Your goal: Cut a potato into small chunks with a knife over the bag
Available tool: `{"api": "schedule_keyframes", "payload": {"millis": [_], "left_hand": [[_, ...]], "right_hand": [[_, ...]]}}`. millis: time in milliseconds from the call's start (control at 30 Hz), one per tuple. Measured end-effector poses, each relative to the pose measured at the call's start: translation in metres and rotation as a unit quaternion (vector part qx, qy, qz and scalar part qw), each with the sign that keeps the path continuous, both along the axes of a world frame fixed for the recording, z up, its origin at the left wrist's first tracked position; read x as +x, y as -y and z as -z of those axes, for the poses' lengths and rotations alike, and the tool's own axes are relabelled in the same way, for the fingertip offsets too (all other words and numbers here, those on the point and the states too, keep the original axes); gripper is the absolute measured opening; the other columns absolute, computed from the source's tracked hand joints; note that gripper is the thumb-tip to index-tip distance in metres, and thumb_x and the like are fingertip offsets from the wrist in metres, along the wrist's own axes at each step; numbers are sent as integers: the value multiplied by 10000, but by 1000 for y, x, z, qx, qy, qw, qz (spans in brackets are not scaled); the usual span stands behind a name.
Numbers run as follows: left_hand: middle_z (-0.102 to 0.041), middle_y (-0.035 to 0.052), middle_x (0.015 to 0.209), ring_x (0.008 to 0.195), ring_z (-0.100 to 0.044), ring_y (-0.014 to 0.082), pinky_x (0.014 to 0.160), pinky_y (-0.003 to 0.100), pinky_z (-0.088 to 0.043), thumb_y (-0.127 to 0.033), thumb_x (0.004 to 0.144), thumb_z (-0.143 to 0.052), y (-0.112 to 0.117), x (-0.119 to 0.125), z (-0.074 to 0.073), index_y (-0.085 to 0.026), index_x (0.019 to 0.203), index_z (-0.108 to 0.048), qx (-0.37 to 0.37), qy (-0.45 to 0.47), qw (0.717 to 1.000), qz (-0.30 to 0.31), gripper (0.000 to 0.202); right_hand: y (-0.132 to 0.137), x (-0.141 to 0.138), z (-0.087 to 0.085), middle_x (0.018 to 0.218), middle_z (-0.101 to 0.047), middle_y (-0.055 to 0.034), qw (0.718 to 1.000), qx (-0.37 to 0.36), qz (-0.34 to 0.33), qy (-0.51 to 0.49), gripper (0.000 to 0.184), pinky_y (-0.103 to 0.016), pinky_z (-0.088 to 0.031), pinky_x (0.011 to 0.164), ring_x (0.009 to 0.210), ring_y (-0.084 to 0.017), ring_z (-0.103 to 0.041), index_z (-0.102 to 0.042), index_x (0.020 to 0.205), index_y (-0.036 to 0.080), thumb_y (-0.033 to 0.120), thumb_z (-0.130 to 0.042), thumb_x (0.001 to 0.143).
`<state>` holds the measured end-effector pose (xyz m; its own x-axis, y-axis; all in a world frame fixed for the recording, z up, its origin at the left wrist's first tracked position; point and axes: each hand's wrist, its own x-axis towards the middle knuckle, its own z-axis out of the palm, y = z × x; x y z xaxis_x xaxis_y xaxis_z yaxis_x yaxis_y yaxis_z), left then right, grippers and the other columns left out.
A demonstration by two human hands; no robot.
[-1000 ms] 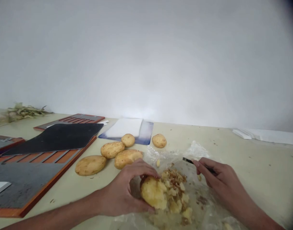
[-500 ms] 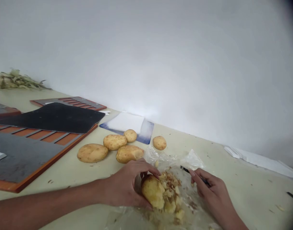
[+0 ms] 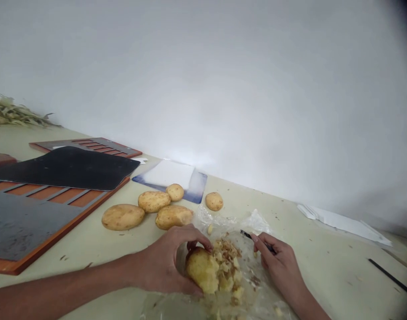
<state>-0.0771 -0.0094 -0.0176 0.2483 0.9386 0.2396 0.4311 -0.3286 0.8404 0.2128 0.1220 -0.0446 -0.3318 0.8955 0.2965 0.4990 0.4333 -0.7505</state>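
My left hand (image 3: 175, 260) is curled round the side of a partly peeled potato (image 3: 202, 270), thumb below and fingers over the top. The potato's right end is pale and roughly cut. In my right hand (image 3: 279, 262) is a slim black tool (image 3: 246, 234), its tip pointing up and left, apart from the potato; I cannot make out its exact kind. Between the hands, a heap of peelings and pale potato bits (image 3: 227, 258) lies on a crumpled clear plastic bag (image 3: 253, 253).
Several unpeeled potatoes (image 3: 122, 217) rest beyond my left hand, and a small one (image 3: 214, 201) sits apart. Orange-edged boards (image 3: 73, 226) and a black mat (image 3: 70, 169) are at left. Behind is a blue-and-white sheet (image 3: 200, 189); at right, white strips (image 3: 343, 224) and a black rod (image 3: 392, 279).
The view has turned slightly to the right, so everything appears shifted left. Both hands keep nearly the same grips, the left on the potato and the right on the black tool.
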Motion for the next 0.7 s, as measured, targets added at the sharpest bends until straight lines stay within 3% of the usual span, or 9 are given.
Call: {"api": "schedule_keyframes", "payload": {"millis": [233, 533, 700], "left_hand": [[-655, -51, 1148, 1049, -597, 225, 929, 313, -478, -299, 533, -941, -3, -3, 2, -351, 1145, -649, -20, -32, 999, 0, 680], [-633, -121, 1239, 1132, -599, 216, 990, 278, -500, -416, 627, -890, 0, -13, 7, -502, 1218, -556, -83, -65, 994, -2, 683], [-650, -111, 1195, 1094, -618, 200, 964, 256, -507, -383, 618, -891, 3, -15, 4, -462, 1194, -596, -105, -67, 992, -8, 652]], "right_hand": [[2, 2, 0, 534, -381, 43, 1000, -3, 5, 7, 525, -267, -277, 540, 533, -137, -365, -556, 640, 194, 625, -537, 940], [8, 2, -6, 575, -383, 42, 999, -11, -9, 34, 475, -254, -275, 525, 554, -127, -353, -571, 669, 193, 581, -560, 943], [7, 11, -8, 586, -425, 36, 998, -1, -5, 62, 436, -236, -308, 501, 543, -126, -398, -607, 729, 211, 579, -546, 955]]}}
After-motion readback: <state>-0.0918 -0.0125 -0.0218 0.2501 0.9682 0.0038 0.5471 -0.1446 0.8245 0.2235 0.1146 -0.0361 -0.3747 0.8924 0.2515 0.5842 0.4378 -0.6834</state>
